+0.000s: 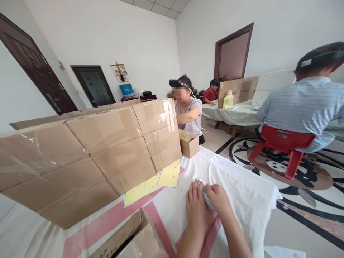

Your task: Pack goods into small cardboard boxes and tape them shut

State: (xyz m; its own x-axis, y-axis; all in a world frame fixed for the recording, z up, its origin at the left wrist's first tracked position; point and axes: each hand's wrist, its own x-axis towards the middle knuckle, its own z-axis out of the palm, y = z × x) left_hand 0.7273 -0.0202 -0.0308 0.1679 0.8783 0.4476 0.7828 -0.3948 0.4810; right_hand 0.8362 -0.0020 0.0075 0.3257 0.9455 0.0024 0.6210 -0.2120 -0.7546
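Note:
Both of my hands are together over the white cloth of the table [242, 200]. My left hand [197, 208] is curled around a small pale greyish item [204, 187], with its fingers pressed together. From the right, my right hand [218, 199] grips the same item, thumb and fingers closed on it. Most of the item is hidden by the hands, so what it is cannot be made out. Beyond the hands, yellow scallop-edged sheets [170, 174] with small dots lie at the foot of a cardboard partition [118, 143].
An open cardboard box [145, 240] stands at the near edge, left of my hands. A small carton [189, 143] sits at the partition's right end. A person [189, 107] sits behind it; another sits on a red chair [286, 138] at right. A yellow jug [228, 100] stands farther off.

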